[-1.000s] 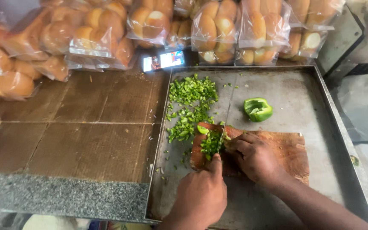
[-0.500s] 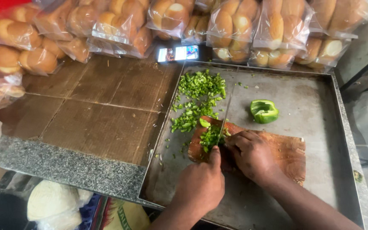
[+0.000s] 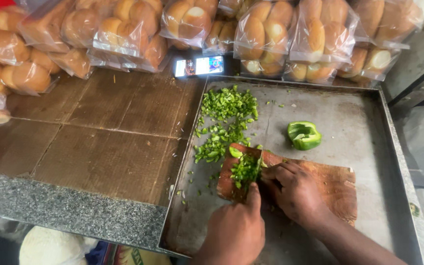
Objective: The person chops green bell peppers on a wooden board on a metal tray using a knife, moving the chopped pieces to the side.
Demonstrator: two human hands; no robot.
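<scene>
A wooden cutting board (image 3: 334, 184) lies in a large metal tray (image 3: 349, 113). On its left end sits a small heap of green pepper pieces (image 3: 244, 169). My left hand (image 3: 234, 228) comes in from the bottom with curled fingers and steadies those pieces, thumb tip against them. My right hand (image 3: 295, 194) rests on the board and grips a knife (image 3: 262, 147), whose thin blade stands edge-down just right of the heap. A pile of chopped green pepper (image 3: 224, 120) lies in the tray beyond the board. A green pepper half (image 3: 304, 135) sits further right.
Bags of bread rolls (image 3: 271, 34) line the back and the left side. A phone (image 3: 199, 66) with a lit screen lies at the tray's far left corner. Flattened brown cardboard (image 3: 109, 132) covers the counter to the left, with a granite edge (image 3: 65, 208) in front.
The view has shifted slightly to the left and down. Both hands stay on the board, with the knife still at the pepper heap.
</scene>
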